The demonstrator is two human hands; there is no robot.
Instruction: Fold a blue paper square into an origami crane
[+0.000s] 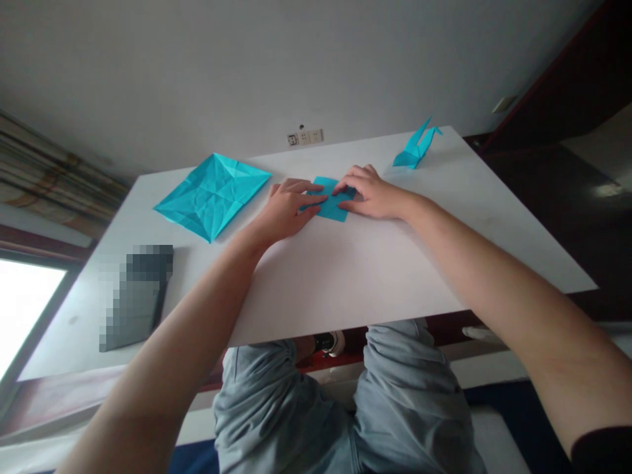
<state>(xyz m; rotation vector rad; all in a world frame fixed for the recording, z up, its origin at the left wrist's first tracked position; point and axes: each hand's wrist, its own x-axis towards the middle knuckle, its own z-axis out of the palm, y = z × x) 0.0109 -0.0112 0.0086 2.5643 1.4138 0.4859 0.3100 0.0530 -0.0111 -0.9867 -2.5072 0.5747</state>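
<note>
A small folded square of blue paper [330,207] lies on the white table in front of me. My left hand [291,207] rests on its left side, fingers stretched out and apart across the paper. From the right, my right hand [368,194] touches the paper with bent fingers, its thumb apart from the index finger. Parts of the square are hidden under both hands. To the left lies a larger, creased sheet of blue paper [212,194], opened out flat. A blue paper crane [415,150] stands near the far right corner.
The white table [355,276] runs up to the wall, where a socket strip [305,137] is fixed. A dark, pixelated flat object [135,303] lies on the left side. My legs [296,408] are below the front edge.
</note>
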